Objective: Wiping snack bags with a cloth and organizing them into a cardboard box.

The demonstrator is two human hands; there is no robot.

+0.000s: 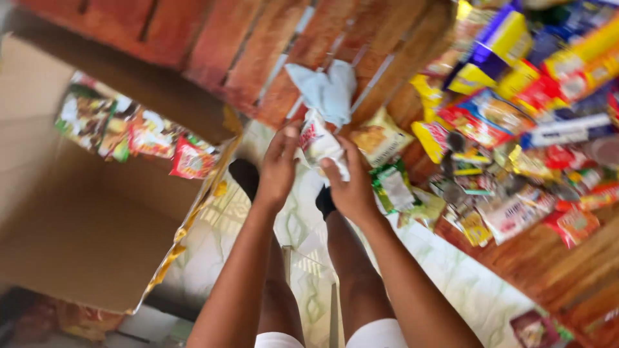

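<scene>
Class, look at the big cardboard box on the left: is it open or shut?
Open. The cardboard box has its flap turned back, and colourful snack packets show inside it.

Two bare forearms without sleeves, left hand [278, 169] and right hand [351, 190] ungloved, white shorts hems at the thighs, dark socks were worn.

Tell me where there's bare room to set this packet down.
Free: the wooden slats above the hands, and the cardboard flap left. Crowded: the heap of snack packets right; more packets sit inside the box.
</scene>
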